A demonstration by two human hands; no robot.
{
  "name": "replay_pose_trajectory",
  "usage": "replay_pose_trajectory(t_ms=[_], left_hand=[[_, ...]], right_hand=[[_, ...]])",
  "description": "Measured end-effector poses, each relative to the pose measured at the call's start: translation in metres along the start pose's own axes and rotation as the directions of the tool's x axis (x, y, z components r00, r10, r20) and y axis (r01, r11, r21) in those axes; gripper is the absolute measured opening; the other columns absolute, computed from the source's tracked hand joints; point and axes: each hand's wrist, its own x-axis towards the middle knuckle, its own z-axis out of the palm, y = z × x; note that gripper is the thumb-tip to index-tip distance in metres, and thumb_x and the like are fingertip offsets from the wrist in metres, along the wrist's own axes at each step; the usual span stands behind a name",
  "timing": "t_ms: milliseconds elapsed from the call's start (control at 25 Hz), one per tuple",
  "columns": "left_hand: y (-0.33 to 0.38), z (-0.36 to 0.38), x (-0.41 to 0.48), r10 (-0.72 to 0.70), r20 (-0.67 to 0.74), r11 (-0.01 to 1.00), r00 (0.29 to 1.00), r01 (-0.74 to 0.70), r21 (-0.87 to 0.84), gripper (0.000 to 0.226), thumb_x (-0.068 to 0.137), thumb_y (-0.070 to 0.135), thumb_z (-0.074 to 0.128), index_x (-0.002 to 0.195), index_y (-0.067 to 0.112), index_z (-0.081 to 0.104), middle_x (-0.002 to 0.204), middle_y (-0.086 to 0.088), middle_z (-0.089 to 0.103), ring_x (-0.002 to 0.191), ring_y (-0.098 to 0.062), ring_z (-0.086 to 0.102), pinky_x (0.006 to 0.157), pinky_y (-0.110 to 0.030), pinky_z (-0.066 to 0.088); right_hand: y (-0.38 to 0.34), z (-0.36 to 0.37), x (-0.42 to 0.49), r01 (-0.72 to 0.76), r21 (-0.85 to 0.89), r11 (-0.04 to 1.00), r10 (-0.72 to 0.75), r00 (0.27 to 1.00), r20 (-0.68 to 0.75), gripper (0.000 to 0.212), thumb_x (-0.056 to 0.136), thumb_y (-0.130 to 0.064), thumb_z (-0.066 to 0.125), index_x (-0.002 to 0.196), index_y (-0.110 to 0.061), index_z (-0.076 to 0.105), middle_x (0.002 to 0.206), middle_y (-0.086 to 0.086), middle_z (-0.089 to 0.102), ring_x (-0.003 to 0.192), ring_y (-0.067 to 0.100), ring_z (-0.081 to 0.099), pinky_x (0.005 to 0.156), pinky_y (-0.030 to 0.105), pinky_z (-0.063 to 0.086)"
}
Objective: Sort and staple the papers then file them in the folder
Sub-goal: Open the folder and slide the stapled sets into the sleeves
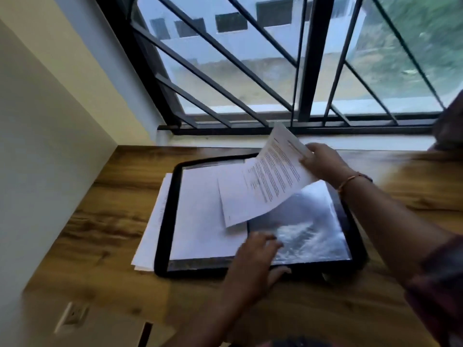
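A black-edged folder [164,221] lies open on the wooden desk, with clear plastic sleeves [308,221] on its right side and a white sheet [200,216] on its left. My right hand [323,162] grips the far edge of a printed set of papers [265,181] and holds it tilted above the folder's middle. My left hand [258,256] rests on the folder's near edge, fingers spread on the plastic sleeve. More white papers [152,231] stick out from under the folder's left side.
The wooden desk [100,246] runs to a wall on the left and a barred window [250,71] at the back. A wall socket [72,315] sits low at the left. A blurred dark object [448,123] is at the right edge.
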Motion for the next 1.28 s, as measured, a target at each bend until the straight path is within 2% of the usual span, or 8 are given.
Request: replay_pose_trajectory(t_ms=[160,440,680,760,920,1080,1200,1280], left_hand=[[0.003,0.046,-0.006,-0.01,0.214,0.97,0.977,-0.042,0.239,0.066,0.08,0.046,0.074,0.135,0.024,0.045,0.147,-0.003,0.043,0.134,-0.028,0.042,0.103,-0.045,0.047],[0.003,0.055,-0.011,0.294,-0.016,0.84,0.956,-0.25,0.481,0.023,0.089,0.01,0.063,0.11,0.015,0.071,0.117,-0.008,0.071,0.1,-0.029,0.07,0.06,-0.034,0.057],[-0.025,0.013,-0.072,0.325,-0.059,0.831,0.944,-0.255,0.494,0.019,0.094,0.009,0.062,0.112,0.009,0.068,0.124,-0.011,0.07,0.113,-0.029,0.068,0.081,-0.039,0.059],[-0.037,0.001,-0.096,0.297,-0.058,0.845,0.953,-0.234,0.481,0.015,0.096,0.013,0.059,0.107,0.008,0.068,0.122,-0.012,0.07,0.115,-0.029,0.067,0.085,-0.039,0.058],[-0.052,-0.007,-0.136,0.173,-0.054,0.874,0.983,-0.128,0.469,0.011,0.097,0.014,0.054,0.105,0.01,0.059,0.126,-0.013,0.066,0.121,-0.029,0.062,0.094,-0.041,0.052],[-0.045,-0.001,-0.154,-0.09,-0.201,0.888,0.975,0.17,0.428,0.015,0.088,0.007,0.055,0.1,0.009,0.064,0.123,-0.011,0.061,0.117,-0.033,0.058,0.093,-0.044,0.048],[-0.029,0.005,-0.153,-0.341,-0.388,0.851,0.856,0.457,0.259,0.032,0.073,-0.013,0.061,0.096,0.007,0.07,0.122,-0.012,0.057,0.114,-0.034,0.054,0.096,-0.04,0.042],[-0.017,0.006,-0.148,-0.533,-0.519,0.778,0.669,0.628,0.01,0.044,0.069,-0.028,0.063,0.097,0.006,0.07,0.125,-0.01,0.052,0.112,-0.024,0.05,0.094,-0.04,0.043]], right_hand=[[0.055,0.01,-0.003,-0.123,0.062,0.99,0.119,0.99,0.072,0.036,0.097,-0.02,0.064,0.13,-0.007,0.065,0.123,0.015,0.069,0.097,0.03,0.067,0.084,0.037,0.054],[0.074,0.009,-0.018,-0.159,0.172,0.972,0.125,0.973,0.196,0.03,0.095,-0.02,0.061,0.123,-0.011,0.066,0.117,0.011,0.071,0.101,0.032,0.069,0.095,0.049,0.057],[0.066,-0.004,-0.041,-0.158,0.271,0.95,0.053,0.933,0.357,0.024,0.098,-0.011,0.055,0.12,-0.018,0.059,0.108,0.007,0.069,0.096,0.027,0.071,0.073,0.039,0.062],[0.067,0.0,-0.045,-0.146,0.298,0.943,0.019,0.921,0.39,0.029,0.097,-0.01,0.055,0.124,-0.018,0.06,0.11,0.007,0.071,0.097,0.029,0.072,0.078,0.045,0.063],[0.066,0.016,-0.052,-0.133,0.289,0.948,0.028,0.939,0.342,0.026,0.094,-0.007,0.052,0.112,-0.021,0.065,0.115,0.007,0.072,0.1,0.029,0.07,0.093,0.053,0.058],[0.06,0.021,-0.052,-0.081,0.156,0.985,0.04,0.968,0.249,0.032,0.095,-0.012,0.051,0.122,-0.024,0.063,0.124,0.007,0.068,0.102,0.026,0.064,0.089,0.039,0.054],[0.051,0.015,-0.049,-0.032,0.088,0.996,0.008,0.967,0.254,0.04,0.097,-0.014,0.051,0.134,-0.023,0.06,0.132,0.006,0.065,0.1,0.025,0.059,0.081,0.033,0.046],[0.043,0.01,-0.045,-0.008,0.052,0.999,-0.007,0.957,0.291,0.041,0.097,-0.015,0.052,0.138,-0.022,0.058,0.134,0.006,0.064,0.099,0.024,0.058,0.078,0.033,0.045]])
